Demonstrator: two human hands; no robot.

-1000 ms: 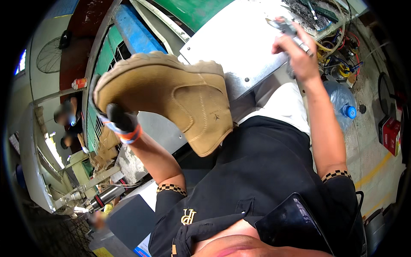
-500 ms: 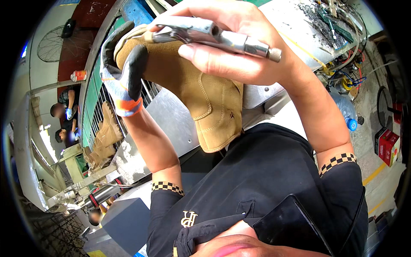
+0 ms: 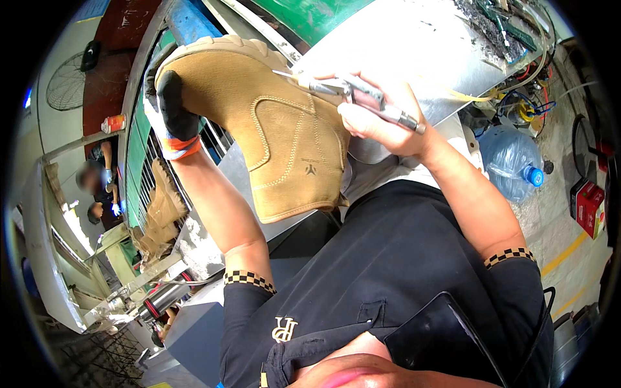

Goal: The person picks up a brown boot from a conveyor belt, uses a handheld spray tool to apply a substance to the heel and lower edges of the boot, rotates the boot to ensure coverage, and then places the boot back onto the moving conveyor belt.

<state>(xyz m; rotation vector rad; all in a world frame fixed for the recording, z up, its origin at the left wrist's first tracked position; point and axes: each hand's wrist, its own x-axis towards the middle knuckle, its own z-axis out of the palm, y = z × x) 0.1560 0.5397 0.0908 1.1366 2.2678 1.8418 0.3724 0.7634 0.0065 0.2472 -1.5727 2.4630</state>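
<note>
My left hand [image 3: 172, 111], in a black, white and orange work glove, is closed around the toe of a tan suede ankle boot [image 3: 249, 97]. The boot is held tilted, its sole edge away from me and its shaft toward my body. My bare right hand [image 3: 396, 123] grips a silver metal hand tool [image 3: 367, 96] with a cylindrical end and a thin pointed tip. That tip lies over the boot near the sole edge; whether it touches cannot be told.
More tan boots [image 3: 162, 204] stand on a rack at left. A white work table [image 3: 381, 48] carries hand tools and dark scraps at far right. Below it are hoses, a large water bottle [image 3: 511, 161] and a red box [image 3: 587, 207]. Other people [image 3: 97, 181] are at far left.
The tool in my right hand has moved down and right, away from the toe, and points at the boot's side. My left hand has shifted left with the boot, showing more of its side.
</note>
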